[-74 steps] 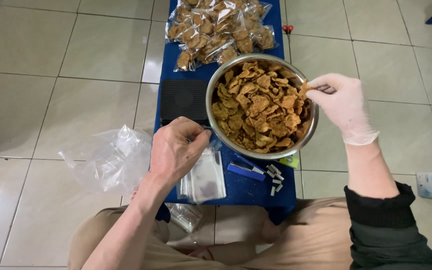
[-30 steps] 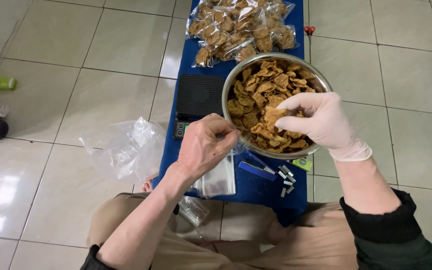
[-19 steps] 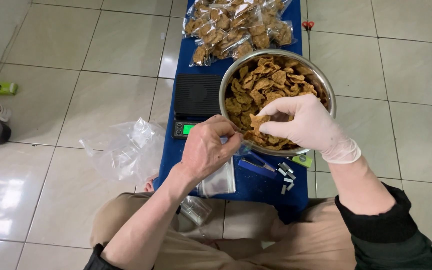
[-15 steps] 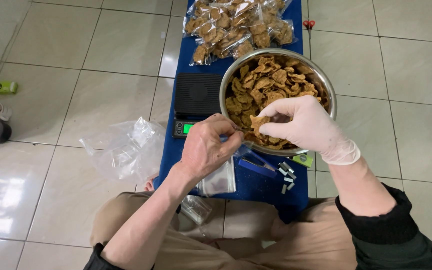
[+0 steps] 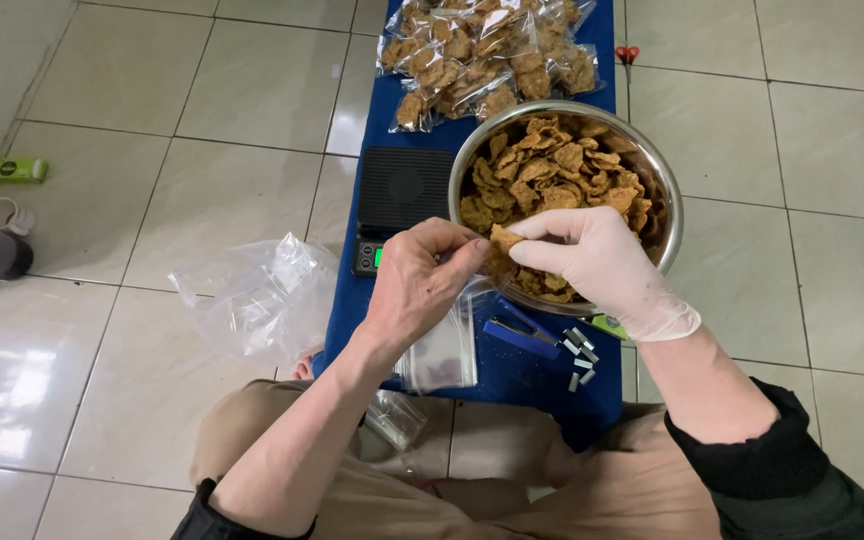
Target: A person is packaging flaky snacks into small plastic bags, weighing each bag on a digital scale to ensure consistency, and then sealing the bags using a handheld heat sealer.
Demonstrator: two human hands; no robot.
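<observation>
Bagging the fried crackers looks well under way but far from finished: a heap of filled bags (image 5: 487, 55) lies at the far end of the blue table (image 5: 512, 375), while the metal bowl (image 5: 667, 215) just nearer is still heaped with loose crackers (image 5: 552, 170). Flat empty bags (image 5: 439, 350) wait at the near edge, with a blue stapler (image 5: 520, 335) and loose staples (image 5: 580, 352) beside them, and a black scale (image 5: 402, 205) left of the bowl. The bare left hand (image 5: 417, 285) is pinched shut on the mouth of a clear small bag (image 5: 472, 300). The gloved right hand (image 5: 602, 265) has its fingers closed on a cracker (image 5: 504, 240) at that bag's opening, touching the left fingertips.
</observation>
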